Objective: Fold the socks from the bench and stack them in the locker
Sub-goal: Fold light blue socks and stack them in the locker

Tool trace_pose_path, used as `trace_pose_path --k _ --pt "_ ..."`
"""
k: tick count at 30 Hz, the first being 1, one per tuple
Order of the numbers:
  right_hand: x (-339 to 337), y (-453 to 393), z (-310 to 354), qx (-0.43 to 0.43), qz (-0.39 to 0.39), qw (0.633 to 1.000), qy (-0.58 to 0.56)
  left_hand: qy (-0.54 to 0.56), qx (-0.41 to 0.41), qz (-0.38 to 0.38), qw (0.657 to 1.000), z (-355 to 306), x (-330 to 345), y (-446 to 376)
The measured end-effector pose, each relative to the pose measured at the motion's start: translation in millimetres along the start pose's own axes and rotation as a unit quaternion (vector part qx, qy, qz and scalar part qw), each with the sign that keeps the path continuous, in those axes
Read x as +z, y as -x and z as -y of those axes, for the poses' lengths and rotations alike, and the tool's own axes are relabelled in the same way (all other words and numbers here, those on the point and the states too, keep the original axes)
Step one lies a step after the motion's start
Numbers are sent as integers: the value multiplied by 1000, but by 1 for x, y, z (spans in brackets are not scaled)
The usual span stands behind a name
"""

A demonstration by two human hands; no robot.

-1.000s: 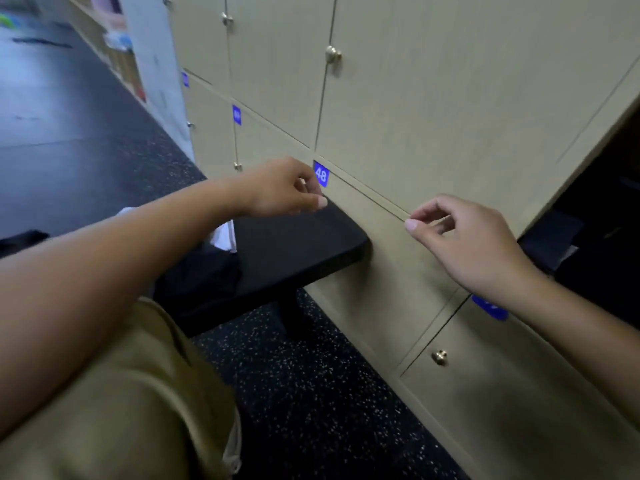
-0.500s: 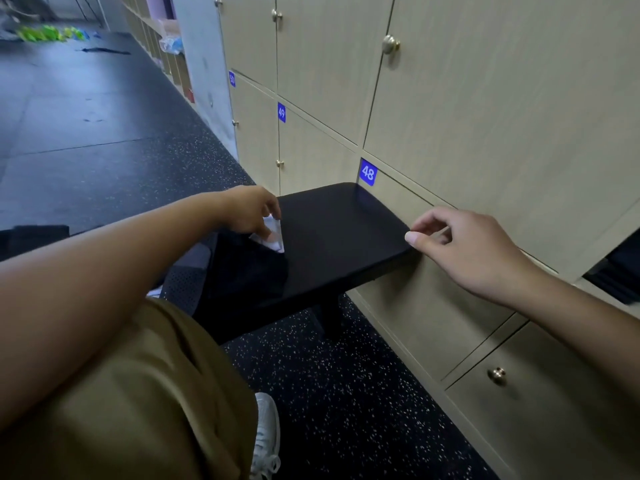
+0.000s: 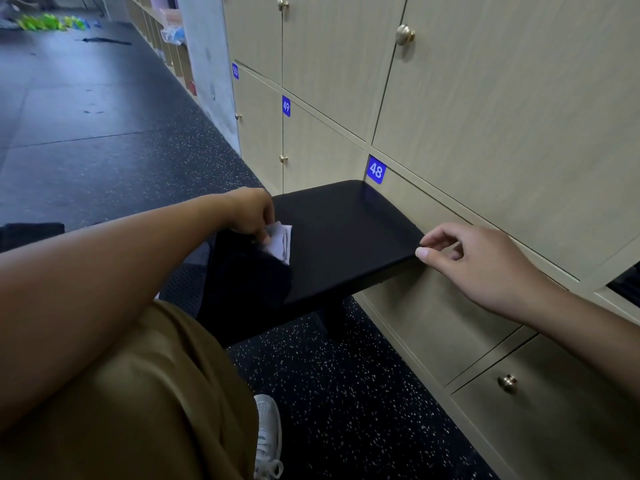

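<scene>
Sock: pale grey-white sock point(image 3: 280, 241), soft and crumpled, on the bench's left part, pinched by the left hand point(image 3: 252, 213).
Right hand point(image 3: 485, 263): fingers loosely curled, holding nothing, over the bench's right edge.
Bench point(image 3: 346, 237): black, smooth, rounded corners.
Room: beige wood-grain lockers point(image 3: 485, 116) with brass knobs; dark speckled rubber floor point(image 3: 329, 375).
</scene>
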State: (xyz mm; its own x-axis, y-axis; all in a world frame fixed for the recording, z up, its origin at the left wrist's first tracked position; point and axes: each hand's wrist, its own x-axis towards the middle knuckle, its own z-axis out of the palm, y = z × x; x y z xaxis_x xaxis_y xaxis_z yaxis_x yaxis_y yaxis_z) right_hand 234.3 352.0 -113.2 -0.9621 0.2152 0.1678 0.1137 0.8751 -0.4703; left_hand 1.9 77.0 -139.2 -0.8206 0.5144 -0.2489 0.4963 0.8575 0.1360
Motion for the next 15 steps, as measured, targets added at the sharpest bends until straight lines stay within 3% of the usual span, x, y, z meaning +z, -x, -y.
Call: trace_pose_path --k 6,11,15 --pt "4 -2 -1 6 9 1000 -2 -2 29 -20 999 -7 5 -2" --pt "5 -3 0 13 5 1000 -7 70 53 -108 990 -15 2 -9" --pt "4 -1 0 23 9 1000 -11 -10 68 -23 997 -24 11 -14"
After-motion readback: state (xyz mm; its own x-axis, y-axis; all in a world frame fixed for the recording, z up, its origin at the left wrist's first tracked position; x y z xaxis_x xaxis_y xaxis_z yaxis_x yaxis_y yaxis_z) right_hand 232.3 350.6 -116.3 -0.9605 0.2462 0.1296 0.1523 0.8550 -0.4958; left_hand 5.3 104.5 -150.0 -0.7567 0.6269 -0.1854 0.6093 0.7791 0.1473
